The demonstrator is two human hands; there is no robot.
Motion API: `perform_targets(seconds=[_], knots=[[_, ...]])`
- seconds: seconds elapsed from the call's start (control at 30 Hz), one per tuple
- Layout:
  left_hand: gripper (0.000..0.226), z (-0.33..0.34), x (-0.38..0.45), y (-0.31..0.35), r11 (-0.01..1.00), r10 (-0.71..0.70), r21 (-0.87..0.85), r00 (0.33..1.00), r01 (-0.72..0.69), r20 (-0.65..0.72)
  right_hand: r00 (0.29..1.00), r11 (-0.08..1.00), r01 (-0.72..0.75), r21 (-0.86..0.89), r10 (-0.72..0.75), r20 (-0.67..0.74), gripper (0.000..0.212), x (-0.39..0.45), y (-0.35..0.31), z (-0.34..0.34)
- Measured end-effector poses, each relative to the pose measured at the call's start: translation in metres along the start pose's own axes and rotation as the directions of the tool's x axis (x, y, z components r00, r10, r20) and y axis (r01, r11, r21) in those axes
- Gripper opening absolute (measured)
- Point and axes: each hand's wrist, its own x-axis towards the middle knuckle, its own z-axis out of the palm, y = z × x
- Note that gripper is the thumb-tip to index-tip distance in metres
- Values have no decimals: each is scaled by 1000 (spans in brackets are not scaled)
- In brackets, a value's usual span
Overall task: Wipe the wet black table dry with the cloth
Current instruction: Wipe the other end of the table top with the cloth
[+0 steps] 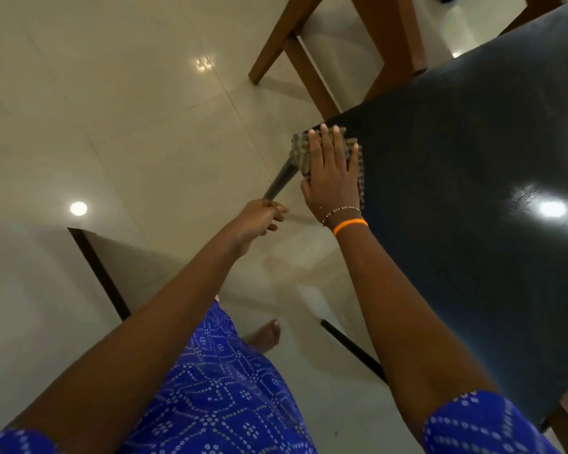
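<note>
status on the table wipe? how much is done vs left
Done: cannot tell; the black table shows glare but no clear wet or dry zones. In hand: the right hand presses the checked cloth flat at the table's far corner, while the left hand pulls a twisted tail of the cloth off the edge. Left: probably most of the tabletop toward the near end.

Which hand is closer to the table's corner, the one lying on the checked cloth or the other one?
Right. The right hand lies flat on the cloth at the black table corner. The left hand is off the table, over the floor, gripping the cloth's hanging end.
</note>
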Motion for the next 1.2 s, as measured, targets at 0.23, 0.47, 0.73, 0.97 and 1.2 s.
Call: perform_targets(seconds=[0.23,0.47,0.73,0.97,1.2], knots=[[19,-27,12,21,998,1,-63,996,-7,-89,1000,1000,-5,7,5,-30,71,24,-6,4],[19,11,-16,14,997,7,79,999,-11,51,998,999,-42,25,43,-44,72,-25,5,5],[29,82,-57,-8,964,76,248,993,-96,88,990,991,-131,28,133,-55,74,-168,55,22],[30,169,-109,-46,907,128,374,972,-194,196,969,970,-245,-8,245,30,66,-296,101,33],[34,263,-144,-104,820,36,514,920,-250,390,960,960,-280,-15,280,5,65,-406,143,48]])
